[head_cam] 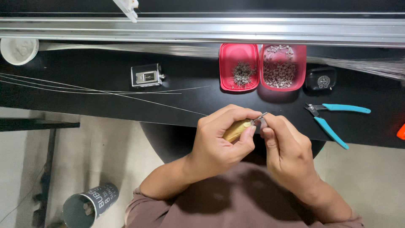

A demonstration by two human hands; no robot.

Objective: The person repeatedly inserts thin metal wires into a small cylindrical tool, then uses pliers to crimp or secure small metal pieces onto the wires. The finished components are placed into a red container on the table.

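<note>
**benchlurker:** Hands first: both are up close together at the near edge of the black surface (105, 80). Left hand (223, 141) is wrapped tight around a small tool with a yellowish wooden handle (236, 130), metal tip pointing right. Right hand (287, 147) is pinching a tiny metal piece (263, 122), fingertips narrow, right against that tool tip. What the piece is exactly, I can't tell, too small.

**wirenut:** And what's lying around them?

**benchlurker:** Far side, just past the hands, two pink trays side by side: the left tray (238, 52) has a small heap of little metal bits, the right tray (299, 52) is much fuller. Blue-handled cutters (337, 120) lie open to the right of the hands, with a small dark box (320, 79) beyond them. To the left there's a silver tally counter (147, 76), and long thin wires (84, 89) run across the surface, one reaching toward the left hand. White round tub (17, 50) in the far left corner, a metal rail (202, 29) along the far edge. Down on the floor, near left, a dark cylindrical can (90, 204).
</note>
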